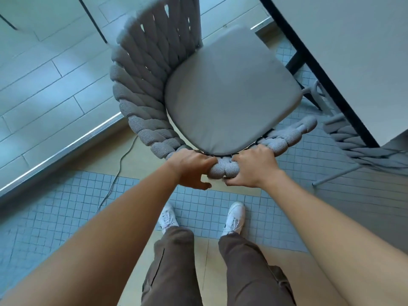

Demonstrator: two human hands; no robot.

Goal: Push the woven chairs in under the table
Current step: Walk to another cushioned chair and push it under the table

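Observation:
A grey woven chair [141, 85] with a thick rope backrest and a grey seat cushion [231, 93] stands right below me, its seat facing the table. My left hand [189, 168] and my right hand [254, 166] both grip the top of the rope backrest, side by side. The white table [353, 51] with a black edge fills the upper right; the chair's front corner lies close to that edge. A second woven chair [362, 149] shows at the right, partly tucked beneath the tabletop.
A metal threshold strip [66, 149] runs diagonally at the left, with pale plank flooring beyond it. A thin cable [117, 175] trails over the small blue floor tiles. My white shoes [234, 217] stand just behind the chair.

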